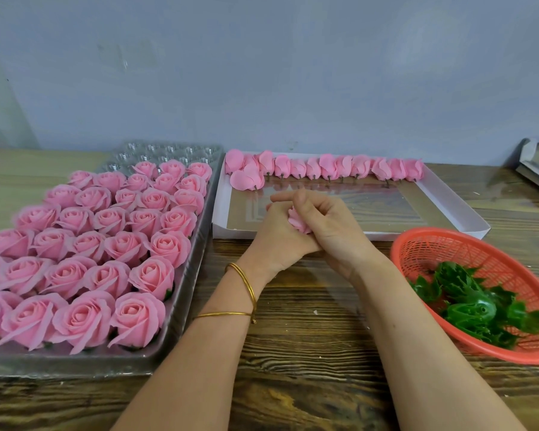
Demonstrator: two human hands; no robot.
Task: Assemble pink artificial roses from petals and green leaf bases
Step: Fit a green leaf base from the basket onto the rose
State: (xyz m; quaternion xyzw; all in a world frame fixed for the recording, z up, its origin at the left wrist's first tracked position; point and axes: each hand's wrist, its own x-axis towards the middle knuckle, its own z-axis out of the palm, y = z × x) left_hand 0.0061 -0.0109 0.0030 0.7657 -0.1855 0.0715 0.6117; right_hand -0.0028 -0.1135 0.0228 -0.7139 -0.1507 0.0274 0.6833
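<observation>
Your left hand (280,233) and right hand (332,222) both curl tight round one pink rose (297,221) above the white tray (455,197)'s near edge. Its axis is hidden. Green leaf bases (479,309) sit in the red basket (448,244), right.

Curled together: left hand (281,233), right hand (330,223)

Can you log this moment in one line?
step: assembling pink rose | left hand: grips rose | right hand: grips rose | leaf bases: in red basket | finished roses: tray
</observation>
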